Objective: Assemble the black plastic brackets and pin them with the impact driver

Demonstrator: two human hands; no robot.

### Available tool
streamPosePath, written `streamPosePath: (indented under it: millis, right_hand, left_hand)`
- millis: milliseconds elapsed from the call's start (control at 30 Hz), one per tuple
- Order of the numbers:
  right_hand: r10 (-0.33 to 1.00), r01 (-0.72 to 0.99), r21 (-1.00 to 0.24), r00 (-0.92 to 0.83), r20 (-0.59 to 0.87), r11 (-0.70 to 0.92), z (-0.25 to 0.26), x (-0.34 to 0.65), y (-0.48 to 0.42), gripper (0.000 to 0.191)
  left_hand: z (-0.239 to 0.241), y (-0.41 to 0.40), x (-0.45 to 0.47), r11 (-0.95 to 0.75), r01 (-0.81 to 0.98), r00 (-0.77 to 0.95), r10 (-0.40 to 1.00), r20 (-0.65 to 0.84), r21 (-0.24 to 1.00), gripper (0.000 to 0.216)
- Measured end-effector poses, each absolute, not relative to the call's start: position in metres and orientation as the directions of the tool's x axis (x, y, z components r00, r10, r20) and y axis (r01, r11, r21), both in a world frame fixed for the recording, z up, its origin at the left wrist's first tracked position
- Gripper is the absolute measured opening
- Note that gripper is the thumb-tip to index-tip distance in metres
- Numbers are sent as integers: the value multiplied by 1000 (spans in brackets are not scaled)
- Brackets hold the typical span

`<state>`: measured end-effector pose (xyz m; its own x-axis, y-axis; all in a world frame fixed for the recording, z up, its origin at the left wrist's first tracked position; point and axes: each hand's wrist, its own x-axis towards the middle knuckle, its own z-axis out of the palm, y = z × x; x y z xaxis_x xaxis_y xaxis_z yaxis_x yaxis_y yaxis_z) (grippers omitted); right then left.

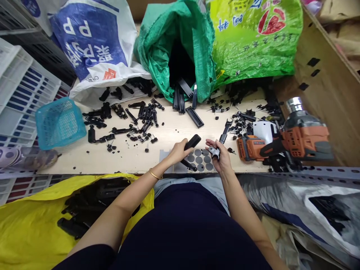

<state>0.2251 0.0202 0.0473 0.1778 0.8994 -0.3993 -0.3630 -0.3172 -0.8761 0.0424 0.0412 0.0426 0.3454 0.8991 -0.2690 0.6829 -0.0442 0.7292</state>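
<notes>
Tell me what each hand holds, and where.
Left hand grips a black plastic piece by its near end; right hand pinches a small grey part.

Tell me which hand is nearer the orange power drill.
Right. The right hand, holding a small grey piece, is left of the drill; the left hand, gripping a black part, is farther left.

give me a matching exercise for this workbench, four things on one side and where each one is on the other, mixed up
1 turquoise plastic mesh basket
2 orange cordless drill
3 long black plastic piece
4 small grey part

a in the right hand
b left end of the light wooden bench
c in the left hand
d right end of the bench

Pairs: 1-b, 2-d, 3-c, 4-a
</notes>
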Motion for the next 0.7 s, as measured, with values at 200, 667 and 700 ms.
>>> streamPosePath:
  millis: [200,667,700]
  right_hand:
    - [901,-382,-862,142,-410,-333,62,196,24,38]
    - [940,-372,-897,144,-309,-238,67,187,16,35]
    - [933,-378,-900,188,-306,-219,68,185,14,35]
  left_hand:
    - [53,6,50,72,464,388,879,-276,883,28]
    - [72,-23,63,-156,663,357,925,-127,732,31]
    - [74,-26,65,-137,695,342,927,-156,706,31]
